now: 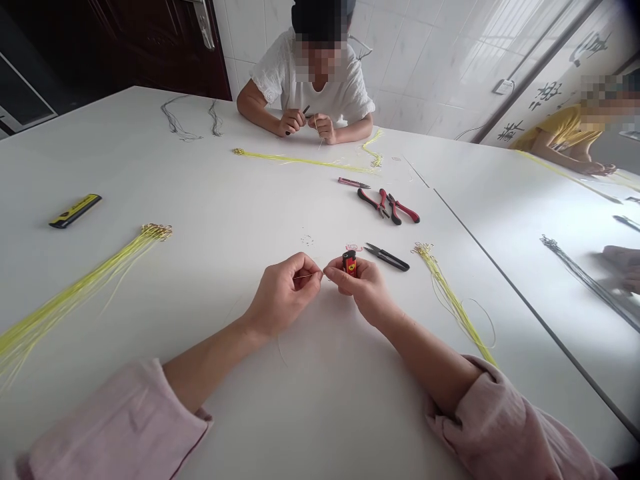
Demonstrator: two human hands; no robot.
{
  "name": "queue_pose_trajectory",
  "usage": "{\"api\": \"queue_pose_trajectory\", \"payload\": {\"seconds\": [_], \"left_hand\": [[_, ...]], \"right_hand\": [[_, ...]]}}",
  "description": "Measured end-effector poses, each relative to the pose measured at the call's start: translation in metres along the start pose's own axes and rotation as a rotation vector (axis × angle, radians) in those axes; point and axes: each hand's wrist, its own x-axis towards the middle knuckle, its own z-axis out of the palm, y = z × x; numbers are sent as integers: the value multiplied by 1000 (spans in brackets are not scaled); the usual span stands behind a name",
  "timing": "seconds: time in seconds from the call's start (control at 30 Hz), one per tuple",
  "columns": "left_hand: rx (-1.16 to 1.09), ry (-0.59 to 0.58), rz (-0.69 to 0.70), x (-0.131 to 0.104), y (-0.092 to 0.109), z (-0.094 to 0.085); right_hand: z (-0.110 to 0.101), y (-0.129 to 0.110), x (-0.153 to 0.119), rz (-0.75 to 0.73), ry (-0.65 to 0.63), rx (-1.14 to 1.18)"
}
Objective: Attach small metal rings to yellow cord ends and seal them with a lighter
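Near the middle of the white table [300,400], my left hand [285,290] pinches a thin cord [304,275], whose loose end hangs below the hand. Just to its right, my right hand [363,287] is closed round a red and black lighter [350,265]. Its thumb and finger meet at the cord's end, close to my left fingertips. Whatever small piece sits between the fingertips is too small to make out. Black thread snips [387,257] lie just beyond my right hand.
Yellow cord bundles lie left [115,267] and right [453,300]. Ahead are pliers [375,202], more pliers [403,209] and a red tool [353,183]. A yellow-black cutter [75,211] lies far left. A person [310,100] sits opposite; another [565,137] is at right.
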Motion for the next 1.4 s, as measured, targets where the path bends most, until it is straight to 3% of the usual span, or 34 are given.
{"api": "queue_pose_trajectory", "payload": {"seconds": [0.17, 0.4, 0.67, 0.8, 0.87, 0.97, 1.17, 1.27, 1.4], "left_hand": [[35, -33, 8, 0, 0, 0], [29, -38, -6, 0, -1, 0], [18, -58, -11, -1, 0, 0], [-1, -68, -14, -1, -1, 0], [-30, -64, -26, 0, -2, 0], [-77, -62, -63, 1, -3, -1], [-130, -49, -107, 3, -5, -4], [-148, -44, -120, 4, -6, -4], [-172, -36, -141, 5, -8, -4]], "right_hand": [[2, -1, -2, -29, 8, -83], [-3, -1, 1, -31, 17, -1], [0, 1, -3, -36, -26, -120], [-6, -1, 1, -71, 33, -144], [-13, -4, 3, -85, 103, -268], [-28, -7, 3, -104, 179, -638], [-41, 3, -3, -162, 188, -1240], [-43, 8, -2, -149, 205, -1384], [-41, 6, -4, -189, 251, -1389]]}}
